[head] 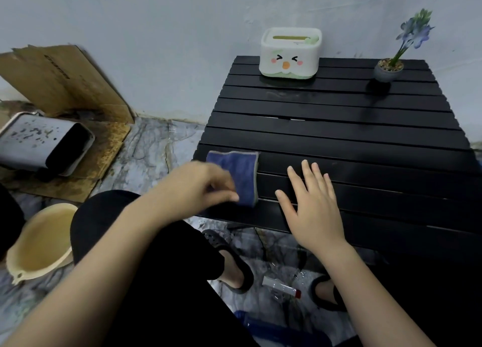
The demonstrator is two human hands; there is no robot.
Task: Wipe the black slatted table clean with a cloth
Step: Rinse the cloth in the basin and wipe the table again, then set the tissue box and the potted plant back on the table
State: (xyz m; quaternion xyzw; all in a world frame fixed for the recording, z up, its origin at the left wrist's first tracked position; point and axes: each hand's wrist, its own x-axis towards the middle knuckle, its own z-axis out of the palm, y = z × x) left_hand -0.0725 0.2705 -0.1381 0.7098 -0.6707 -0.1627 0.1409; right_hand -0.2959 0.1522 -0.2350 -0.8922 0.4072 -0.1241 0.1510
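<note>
— How many things sat on the table?
— Three: one cloth near-left, a tissue box and one plant far.
— Hands?
— Left hand pinched the cloth; right hand lay flat, fingers spread. Black slats, grey wall, marble floor.

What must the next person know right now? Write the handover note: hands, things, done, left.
Left hand: fingers pinching the near edge of the folded blue cloth at the near left corner of the black slatted table.
Right hand: open, flat on the near slats, holding nothing.
White tissue box with a cartoon face and small potted blue flower stand at the far edge.
Done: cannot tell.
Left: wipe the slats, including around both items.
</note>
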